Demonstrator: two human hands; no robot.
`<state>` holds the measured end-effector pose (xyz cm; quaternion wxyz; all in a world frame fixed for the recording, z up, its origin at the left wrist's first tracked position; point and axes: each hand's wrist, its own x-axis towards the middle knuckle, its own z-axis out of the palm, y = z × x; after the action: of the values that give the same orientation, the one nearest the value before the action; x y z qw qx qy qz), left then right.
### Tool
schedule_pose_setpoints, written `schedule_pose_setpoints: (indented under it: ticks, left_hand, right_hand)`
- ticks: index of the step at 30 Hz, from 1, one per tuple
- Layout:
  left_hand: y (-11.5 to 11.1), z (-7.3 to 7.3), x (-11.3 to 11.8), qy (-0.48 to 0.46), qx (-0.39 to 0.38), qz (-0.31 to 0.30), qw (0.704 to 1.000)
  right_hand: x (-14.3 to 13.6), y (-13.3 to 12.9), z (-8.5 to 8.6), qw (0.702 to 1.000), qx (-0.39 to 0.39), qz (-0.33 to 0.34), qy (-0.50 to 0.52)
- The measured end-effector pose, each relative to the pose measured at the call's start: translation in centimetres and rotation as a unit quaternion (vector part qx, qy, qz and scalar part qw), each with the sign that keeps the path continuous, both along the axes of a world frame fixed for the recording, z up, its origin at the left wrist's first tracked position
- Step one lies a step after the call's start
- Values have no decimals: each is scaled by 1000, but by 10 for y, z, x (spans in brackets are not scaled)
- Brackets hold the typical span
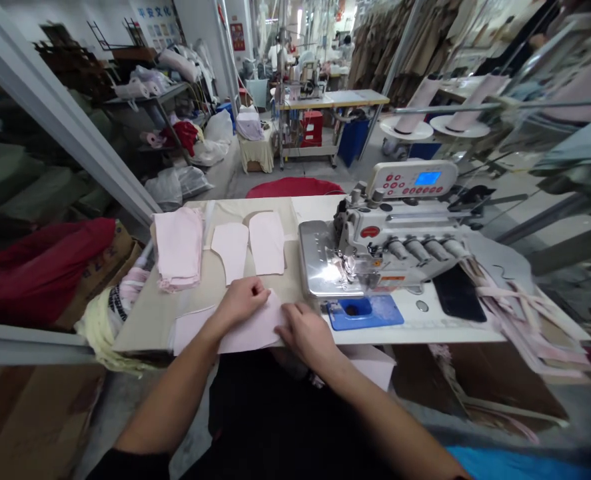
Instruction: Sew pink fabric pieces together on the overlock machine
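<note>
A pale pink fabric piece (255, 331) lies along the front edge of the sewing table, between my two hands. My left hand (242, 299) is closed at its upper edge, thumb and fingers pinched together. At its right edge, my right hand (308, 332) has curled fingers and thumb closed on the cloth. Just beyond are two cut pink pieces, one curved (230, 250) and one broader (267, 243), lying side by side. A stack of pink pieces (178, 248) sits at the table's left. Another pink piece (190, 327) is partly under my left forearm.
An overlock sewing machine (400, 233) with a lit display stands to the right of my hands. Before it are a blue tray (366, 312) and a dark phone-like slab (459, 293). Pink strips (530, 313) hang over the right end. Thread cones (418, 103) stand behind.
</note>
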<state>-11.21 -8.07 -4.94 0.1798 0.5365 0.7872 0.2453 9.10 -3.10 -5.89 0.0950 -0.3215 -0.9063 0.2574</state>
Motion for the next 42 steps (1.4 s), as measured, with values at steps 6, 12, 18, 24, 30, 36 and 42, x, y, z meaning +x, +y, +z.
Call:
schedule_pose_setpoints:
  ticks: [6,12,18,24,30,36,42]
  left_hand:
    - [3,31,-1,-322,133,-46,936]
    - [54,49,33,-279,142,-61,948]
    - [100,50,87,24,185,-122,975]
    - [106,46,112,168,178,-38,969]
    - [90,51,112,34,225,-196,954]
    - [88,52,108,-2,214,-222,951]
    - [93,50,101,32,229,-215,949]
  right_hand:
    - [4,12,0,903,-328,-32,277]
    - [42,19,1,805,-427,-114,395]
    - [67,28,-6,706,-429,-253,503]
    - [59,31,-18,685,-453,-257,510]
    - [58,18,-13,682,-498,-258,470]
    - [57,16,-12,673,-501,-263,476]
    - [52,25,-12,694,-487,-252,466]
